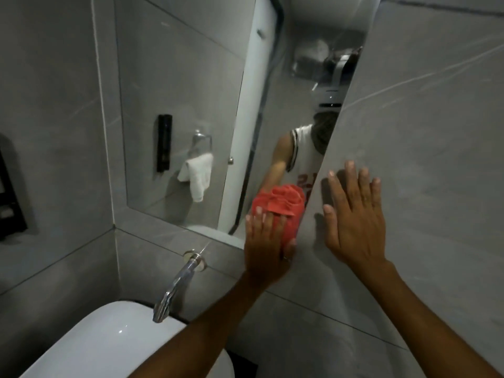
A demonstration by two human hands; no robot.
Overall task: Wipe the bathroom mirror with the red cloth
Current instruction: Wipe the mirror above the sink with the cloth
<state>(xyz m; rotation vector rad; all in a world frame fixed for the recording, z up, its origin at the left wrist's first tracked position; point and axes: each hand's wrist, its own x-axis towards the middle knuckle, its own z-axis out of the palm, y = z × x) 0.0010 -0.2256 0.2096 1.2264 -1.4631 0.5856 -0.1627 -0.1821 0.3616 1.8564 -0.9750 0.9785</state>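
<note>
The bathroom mirror (191,91) is set into the grey tiled wall and reaches from the upper left to the lower middle of the view. A bunched red cloth (283,205) is pressed against the mirror's lower right corner. My left hand (266,241) lies flat on the cloth with its fingers spread, holding it to the glass. My right hand (351,214) rests flat and open on the grey wall tile just right of the mirror's edge, holding nothing. The mirror reflects a person in a white sleeveless top.
A chrome wall tap (174,285) sticks out below the mirror over a white basin (109,345) at the lower left. A black holder (8,197) hangs on the left wall. In the mirror's reflection are a white towel on a ring, a black dispenser and a white door.
</note>
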